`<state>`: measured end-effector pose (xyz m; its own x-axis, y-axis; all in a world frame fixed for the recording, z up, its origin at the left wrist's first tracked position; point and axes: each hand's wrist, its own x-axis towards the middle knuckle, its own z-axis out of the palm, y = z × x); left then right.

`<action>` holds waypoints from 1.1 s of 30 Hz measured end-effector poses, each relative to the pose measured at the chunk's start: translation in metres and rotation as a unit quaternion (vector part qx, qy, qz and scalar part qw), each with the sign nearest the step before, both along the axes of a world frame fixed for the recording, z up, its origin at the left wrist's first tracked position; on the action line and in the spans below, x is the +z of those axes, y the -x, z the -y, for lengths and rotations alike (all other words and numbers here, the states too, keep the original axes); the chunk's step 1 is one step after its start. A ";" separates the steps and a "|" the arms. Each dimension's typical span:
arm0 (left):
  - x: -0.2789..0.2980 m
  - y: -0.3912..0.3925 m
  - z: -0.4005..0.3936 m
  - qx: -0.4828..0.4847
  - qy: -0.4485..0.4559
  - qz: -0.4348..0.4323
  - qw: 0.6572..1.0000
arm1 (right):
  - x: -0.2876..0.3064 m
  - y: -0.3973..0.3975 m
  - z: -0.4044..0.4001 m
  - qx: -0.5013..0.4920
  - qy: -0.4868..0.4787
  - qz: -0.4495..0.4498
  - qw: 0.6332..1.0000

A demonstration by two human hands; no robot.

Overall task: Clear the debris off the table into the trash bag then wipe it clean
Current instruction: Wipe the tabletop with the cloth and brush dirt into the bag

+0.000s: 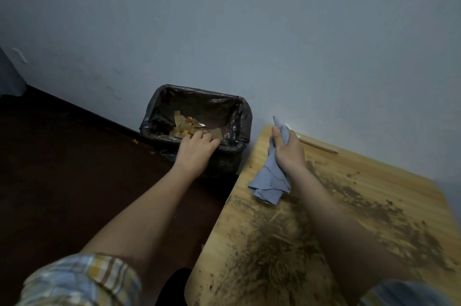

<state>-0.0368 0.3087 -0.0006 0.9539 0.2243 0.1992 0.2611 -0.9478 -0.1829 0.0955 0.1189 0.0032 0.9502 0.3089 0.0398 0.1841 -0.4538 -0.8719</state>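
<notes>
Left hand: mine, reaching over the near rim of the black plastic trash bag lining a bin on the dark floor beside the table; fingers dip inside among tan paper scraps. Whether they pinch anything, I cannot tell.

Right hand: mine, fingers curled tight around a crumpled pale-blue cloth, above the far left corner of the light wooden table.

Cloth: soft, light, limp; I judge it will fold and slip unless bunched, so my grip sits at its upper part, leaving the loose lower folds free for wiping. Long axis runs roughly away from me, one tip poking up past my thumb toward the wall, the bulk trailing down toward me and touching the tabletop.

Debris: brown crumbly dirt and straw-like bits, spread across the table from near edge to right side; loose, likely to scatter, best swept toward the bag's edge.

Thin wooden stick: lies near the table's far edge.
</notes>
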 end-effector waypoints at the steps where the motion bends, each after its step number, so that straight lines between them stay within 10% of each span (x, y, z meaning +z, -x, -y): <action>1: -0.003 0.000 -0.001 0.002 -0.003 -0.002 1.000 | -0.001 -0.002 0.002 0.003 0.007 0.007 1.000; 21: -0.085 -0.016 -0.023 0.001 -0.010 -0.094 0.996 | -0.018 -0.017 0.001 0.074 0.276 0.203 0.937; 33: -0.043 0.001 -0.038 -0.060 -0.038 0.116 0.991 | 0.007 -0.018 -0.053 0.027 0.097 0.099 0.990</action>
<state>-0.0377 0.3465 -0.0433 0.8997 0.0883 0.4276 0.1907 -0.9605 -0.2029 0.1139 0.1716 0.0103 0.9117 0.3789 0.1590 0.3714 -0.5944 -0.7133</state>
